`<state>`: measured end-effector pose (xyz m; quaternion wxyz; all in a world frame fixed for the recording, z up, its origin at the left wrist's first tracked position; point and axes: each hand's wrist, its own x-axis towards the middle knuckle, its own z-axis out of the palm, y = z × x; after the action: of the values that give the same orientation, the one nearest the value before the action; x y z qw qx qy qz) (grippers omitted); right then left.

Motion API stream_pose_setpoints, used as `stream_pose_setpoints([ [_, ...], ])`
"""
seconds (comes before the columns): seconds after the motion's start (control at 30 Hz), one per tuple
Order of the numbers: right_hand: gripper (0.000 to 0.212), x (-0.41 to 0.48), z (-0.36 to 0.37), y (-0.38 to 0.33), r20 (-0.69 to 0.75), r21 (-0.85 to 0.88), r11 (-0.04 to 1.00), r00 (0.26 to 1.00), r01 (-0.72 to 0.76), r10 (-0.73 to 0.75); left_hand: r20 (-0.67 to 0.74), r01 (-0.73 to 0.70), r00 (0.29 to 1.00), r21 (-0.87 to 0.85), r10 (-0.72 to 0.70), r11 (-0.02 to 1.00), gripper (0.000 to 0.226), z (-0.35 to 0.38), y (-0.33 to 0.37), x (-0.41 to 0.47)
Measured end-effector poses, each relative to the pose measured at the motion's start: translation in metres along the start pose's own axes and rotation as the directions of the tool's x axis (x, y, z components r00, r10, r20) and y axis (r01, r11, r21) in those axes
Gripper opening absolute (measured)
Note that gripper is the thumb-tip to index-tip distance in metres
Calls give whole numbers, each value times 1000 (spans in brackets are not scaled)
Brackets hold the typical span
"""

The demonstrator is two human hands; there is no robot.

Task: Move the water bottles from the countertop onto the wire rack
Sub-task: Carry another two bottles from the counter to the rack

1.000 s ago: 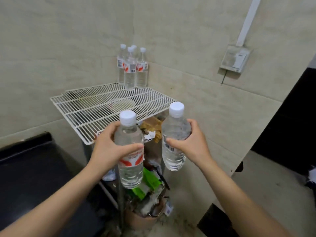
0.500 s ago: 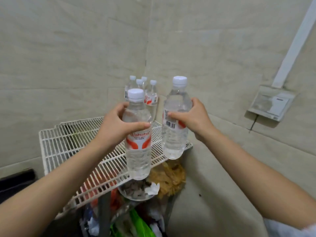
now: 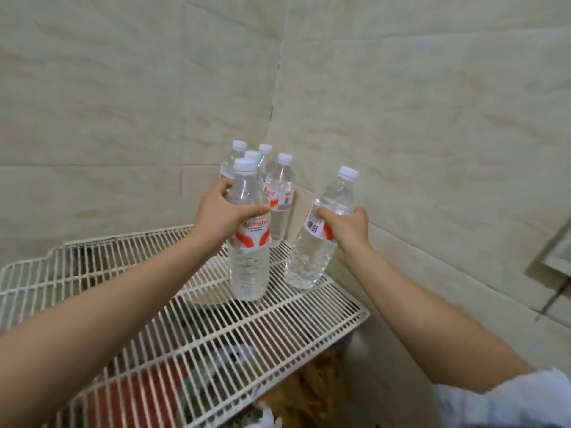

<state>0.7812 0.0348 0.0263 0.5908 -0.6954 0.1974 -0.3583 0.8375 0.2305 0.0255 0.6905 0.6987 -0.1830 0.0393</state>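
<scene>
Okay, left bottle (image 3: 248, 257) is upright, base at or just above the wire rack (image 3: 278, 329); left grip (image 3: 222, 214) is wrapped round its shoulder. Right bottle (image 3: 310, 257) is tilted, right grip (image 3: 349, 227) curled round its label. Corner bottles (image 3: 279, 196) stand just behind. I'd level the right one, seat both bases flat across the wires, and release only once steady.

Arms outstretched; left hand (image 3: 219, 217) grips upright bottle (image 3: 248, 267), right hand (image 3: 349, 228) grips tilted bottle (image 3: 309, 261)
</scene>
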Motion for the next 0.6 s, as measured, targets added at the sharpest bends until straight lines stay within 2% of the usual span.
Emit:
stream_pose_setpoints([
  [0.13,57,34,12,24,10,-164,986,1000,27,-26,-92,-2,996,38,5,999,71,19,-16,15],
  [0.23,59,60,25,33,64,-199,978,997,58,-46,-198,27,980,51,-16,998,78,30,-28,27],
  [0.33,60,81,39,44,175,-171,982,983,83,-53,-248,38,969,108,-10,993,81,43,-33,40],
  [0.43,60,93,51,60,272,-103,991,961,79,-48,-292,62,956,109,-28,992,93,55,-32,52],
  [0.5,62,95,58,67,314,-66,995,948,73,-48,-305,58,952,138,-13,989,92,62,-35,57],
  [0.6,84,97,62,71,334,-49,996,941,72,-51,-291,22,955,254,54,967,86,71,-40,56],
])
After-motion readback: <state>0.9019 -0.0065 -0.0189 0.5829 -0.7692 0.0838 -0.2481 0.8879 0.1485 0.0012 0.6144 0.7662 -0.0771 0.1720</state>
